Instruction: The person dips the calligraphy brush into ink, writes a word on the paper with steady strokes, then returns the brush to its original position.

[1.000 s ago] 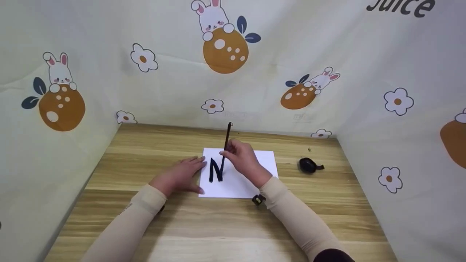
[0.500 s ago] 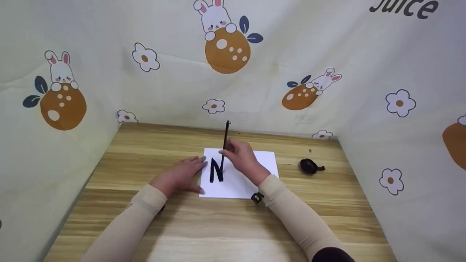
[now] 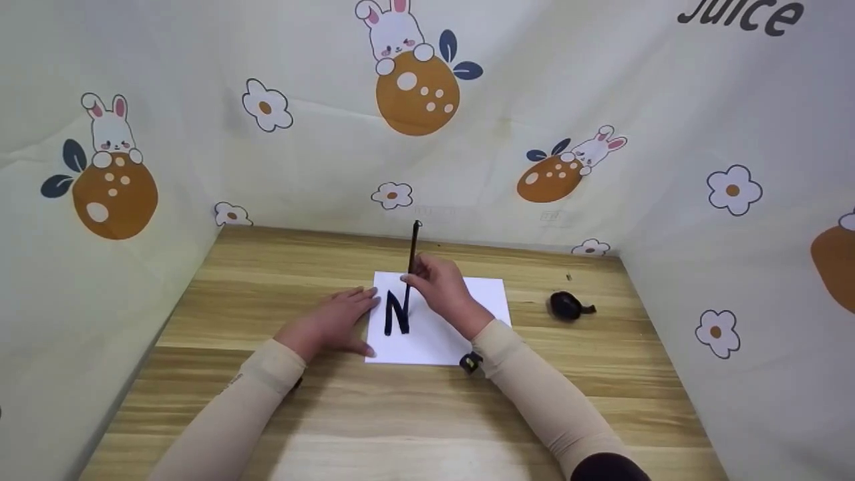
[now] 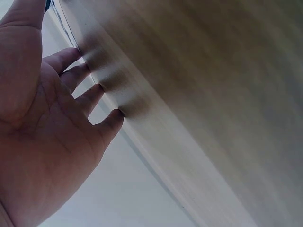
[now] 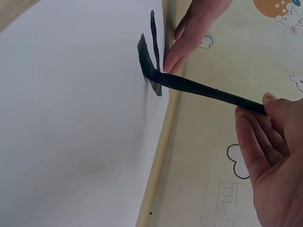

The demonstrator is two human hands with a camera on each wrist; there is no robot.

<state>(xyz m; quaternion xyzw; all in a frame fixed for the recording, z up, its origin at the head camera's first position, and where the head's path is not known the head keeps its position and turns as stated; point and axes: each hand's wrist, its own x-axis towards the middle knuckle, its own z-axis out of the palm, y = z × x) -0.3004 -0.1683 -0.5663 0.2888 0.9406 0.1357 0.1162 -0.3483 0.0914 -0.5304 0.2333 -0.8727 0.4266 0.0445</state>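
Note:
A sheet of white paper (image 3: 434, 349) lies on the wooden table, bearing a thick black letter N (image 3: 397, 314) on its left part. My right hand (image 3: 444, 287) pinches the dark handle of a writing brush (image 3: 413, 246), held nearly upright. In the right wrist view, the bristles of the brush (image 5: 150, 71) bend against the paper at the N's right stroke, wet and black. My left hand (image 3: 327, 322) rests flat at the sheet's left edge, fingers spread; in the left wrist view, the fingertips of this hand (image 4: 52, 123) touch the surface.
Right of the paper sits a small round black object (image 3: 566, 304) with a short tail. A printed curtain (image 3: 320, 160) with rabbits and oranges surrounds the table (image 3: 320, 427) at the back and sides. A small black device (image 3: 471, 363) hangs at my right wrist.
The brush's upper end has leaned slightly to the left. My left hand stays in place on the paper's edge, and the N looks nearly the same.

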